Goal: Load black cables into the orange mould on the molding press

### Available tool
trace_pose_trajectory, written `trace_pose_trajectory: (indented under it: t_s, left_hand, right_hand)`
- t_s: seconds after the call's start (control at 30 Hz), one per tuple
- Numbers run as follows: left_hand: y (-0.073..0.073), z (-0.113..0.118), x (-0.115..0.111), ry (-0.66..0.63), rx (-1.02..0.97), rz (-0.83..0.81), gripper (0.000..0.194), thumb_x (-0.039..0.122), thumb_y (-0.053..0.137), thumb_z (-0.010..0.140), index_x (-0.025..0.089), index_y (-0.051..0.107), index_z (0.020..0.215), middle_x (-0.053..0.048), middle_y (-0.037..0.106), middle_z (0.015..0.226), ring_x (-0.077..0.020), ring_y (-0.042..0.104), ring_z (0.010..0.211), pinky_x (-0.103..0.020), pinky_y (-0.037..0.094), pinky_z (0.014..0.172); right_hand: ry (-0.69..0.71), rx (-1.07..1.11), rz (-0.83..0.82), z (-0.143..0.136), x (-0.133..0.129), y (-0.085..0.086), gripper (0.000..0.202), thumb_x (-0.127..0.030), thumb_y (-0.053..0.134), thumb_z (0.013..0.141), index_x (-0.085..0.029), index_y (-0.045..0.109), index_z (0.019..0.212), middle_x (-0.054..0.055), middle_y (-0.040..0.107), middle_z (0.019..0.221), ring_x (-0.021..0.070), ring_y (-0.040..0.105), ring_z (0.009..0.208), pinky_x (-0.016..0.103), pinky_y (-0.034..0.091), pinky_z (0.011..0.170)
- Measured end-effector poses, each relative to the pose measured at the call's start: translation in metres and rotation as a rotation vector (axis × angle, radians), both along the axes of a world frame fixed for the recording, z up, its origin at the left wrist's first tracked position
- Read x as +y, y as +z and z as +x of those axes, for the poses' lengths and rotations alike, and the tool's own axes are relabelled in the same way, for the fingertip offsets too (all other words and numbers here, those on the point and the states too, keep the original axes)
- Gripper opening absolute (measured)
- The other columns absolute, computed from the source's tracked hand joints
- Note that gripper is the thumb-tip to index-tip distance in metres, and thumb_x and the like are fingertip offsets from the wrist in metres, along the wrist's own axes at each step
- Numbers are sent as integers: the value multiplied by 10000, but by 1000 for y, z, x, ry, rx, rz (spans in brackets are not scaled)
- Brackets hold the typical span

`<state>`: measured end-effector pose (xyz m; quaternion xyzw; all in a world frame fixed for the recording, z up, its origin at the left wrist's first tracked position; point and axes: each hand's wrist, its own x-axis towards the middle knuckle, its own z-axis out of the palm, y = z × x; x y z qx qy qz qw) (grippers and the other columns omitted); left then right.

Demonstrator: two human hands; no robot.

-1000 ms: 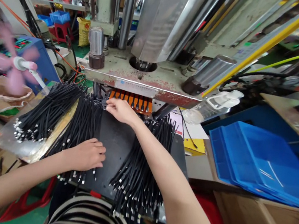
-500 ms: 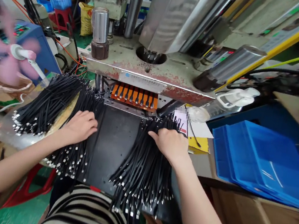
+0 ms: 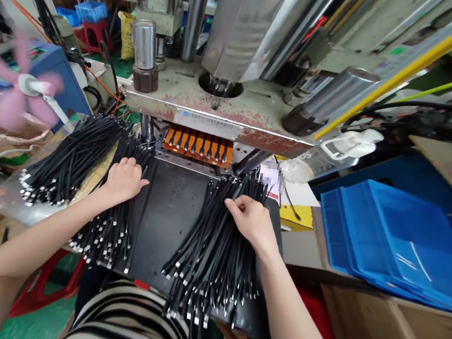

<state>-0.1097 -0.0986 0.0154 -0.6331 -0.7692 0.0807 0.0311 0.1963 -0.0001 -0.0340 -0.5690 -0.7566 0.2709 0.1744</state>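
My left hand rests on the middle bundle of black cables, its thumb pointing right and its fingers curled down out of sight. On the right bundle of black cables lies my right hand, thumb and index finger bent toward each other; whether a cable is between them cannot be made out. A third bundle is at the left. Between my hands is a dark plate. Behind it, an orange mould holds a row of black cable ends under the press.
A pink fan spins at the left. To the right are stacked blue trays, a clear bottle with a white handle and a yellow card. Steel columns rise from the press.
My left hand has turned, its thumb now sticking out to the right. My right hand's fingers have drawn together toward the thumb. The view has shifted slightly.
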Motion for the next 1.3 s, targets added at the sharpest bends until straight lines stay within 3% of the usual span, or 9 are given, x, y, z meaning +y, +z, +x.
trace_pose_trajectory:
  t_s: [0.17,0.3,0.47,0.67,0.83,0.9,1.03,1.13,1.3]
  left_hand:
    - [3,-15,1,-58,-361,150,141,296,596,862,166,581,809,-33,612,748,-181,577,728,-281,421,677]
    - [30,-1,6,-234,-821,216,144,306,577,859,174,601,808,33,567,650,-104,507,583,-213,390,571]
    - [81,42,14,-441,-1044,248,208,321,524,899,166,661,904,15,598,691,-83,524,576,-181,411,530]
    - [121,73,28,-510,-1209,299,209,286,574,868,137,636,734,-3,590,704,-51,546,466,-152,437,431]
    - [134,77,40,-498,-1309,220,235,345,700,782,141,626,691,20,584,556,-69,548,417,-155,443,398]
    - [132,73,44,-451,-1358,255,270,372,730,754,148,601,675,30,571,511,-77,548,401,-163,441,392]
    - [113,47,49,-296,-1336,592,309,381,726,750,173,521,647,47,554,474,-71,539,384,-154,434,394]
    - [83,12,46,-148,-1238,758,262,331,688,755,180,497,657,53,552,458,-69,520,367,-152,415,389]
    - [21,-55,31,169,-1111,735,231,301,627,745,188,461,630,45,537,445,-80,494,367,-179,398,410]
  right_hand:
    - [-102,591,-32,-5,-11,17,280,-460,564,820,-181,569,850,12,630,635,129,527,477,242,404,502]
    - [154,622,-16,-27,-30,60,248,-349,498,891,-158,624,988,-5,606,645,108,506,491,222,403,500]
    - [442,628,127,-58,-50,99,164,-232,513,897,-192,636,998,-7,626,723,122,563,631,241,436,628]
    - [301,909,58,-73,-47,112,173,-325,613,865,-185,578,768,-28,592,645,89,465,505,212,374,498]
    - [407,893,80,-76,-47,114,337,-429,438,967,-190,541,753,-35,540,574,94,470,492,220,382,531]
    - [488,773,110,-79,-53,112,343,-409,391,989,-188,566,792,-35,535,576,102,498,522,226,390,578]
    - [654,480,20,-85,-63,93,203,-298,482,955,-193,587,816,-27,590,686,109,552,623,218,371,635]
    - [718,261,-98,-88,-62,69,216,-258,533,918,-194,569,714,-44,562,614,104,529,574,212,324,580]
    - [847,-15,-216,-95,-53,39,229,-295,641,830,-196,594,630,-9,640,633,150,616,652,226,332,580]
